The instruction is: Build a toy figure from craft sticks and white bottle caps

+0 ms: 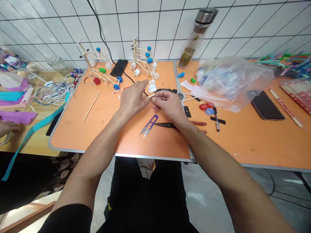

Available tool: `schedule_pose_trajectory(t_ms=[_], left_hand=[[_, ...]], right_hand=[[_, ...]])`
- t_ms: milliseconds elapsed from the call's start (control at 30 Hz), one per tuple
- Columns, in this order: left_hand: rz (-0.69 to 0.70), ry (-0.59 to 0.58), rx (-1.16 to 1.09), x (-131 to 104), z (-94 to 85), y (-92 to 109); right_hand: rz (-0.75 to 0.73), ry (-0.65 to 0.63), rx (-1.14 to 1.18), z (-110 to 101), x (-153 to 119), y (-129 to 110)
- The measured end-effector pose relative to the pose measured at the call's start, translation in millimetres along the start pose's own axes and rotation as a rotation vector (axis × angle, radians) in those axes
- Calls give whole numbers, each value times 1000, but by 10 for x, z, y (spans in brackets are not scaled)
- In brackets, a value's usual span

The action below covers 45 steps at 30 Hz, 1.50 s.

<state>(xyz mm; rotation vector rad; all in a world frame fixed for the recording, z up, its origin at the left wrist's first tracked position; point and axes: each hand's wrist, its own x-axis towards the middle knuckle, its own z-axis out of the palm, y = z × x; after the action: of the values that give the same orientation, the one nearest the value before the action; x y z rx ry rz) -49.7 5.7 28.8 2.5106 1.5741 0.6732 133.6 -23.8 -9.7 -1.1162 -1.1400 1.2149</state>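
Observation:
Over the orange table, my left hand [134, 98] and my right hand [167, 102] meet with closed fingertips. A short thin wooden stick [150, 96] lies between them, pinched from both sides. Just above it, a white bottle cap [152, 87] sits against my left fingers; whether they grip it too, I cannot tell. Behind my hands stands a stick frame [142, 56] with blue balls and white caps. A second such frame [97, 71], with red, green and blue balls, is to the left. Purple thread snips [149, 125] and dark-jawed pliers [165, 125] lie below my hands.
A loose stick [91, 105] lies left, a phone [119, 68] behind. To the right are a clear plastic bag [233, 81], red and blue clay pieces [209, 111], a marker [216, 119] and another phone [267, 105]. A glass tea bottle [194, 42] stands by the wall. Another person's hand [8, 128] is far left.

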Motion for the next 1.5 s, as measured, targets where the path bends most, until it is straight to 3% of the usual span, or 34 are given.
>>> schedule_pose_trajectory(t_ms=[833, 1100, 1500], left_hand=[[112, 34, 56, 45, -22, -89], [215, 124, 98, 57, 48, -143], [259, 181, 74, 66, 90, -186]], right_hand=[[-38, 17, -10, -13, 31, 26], [-32, 18, -3, -18, -1, -21], [-13, 49, -15, -14, 1, -50]])
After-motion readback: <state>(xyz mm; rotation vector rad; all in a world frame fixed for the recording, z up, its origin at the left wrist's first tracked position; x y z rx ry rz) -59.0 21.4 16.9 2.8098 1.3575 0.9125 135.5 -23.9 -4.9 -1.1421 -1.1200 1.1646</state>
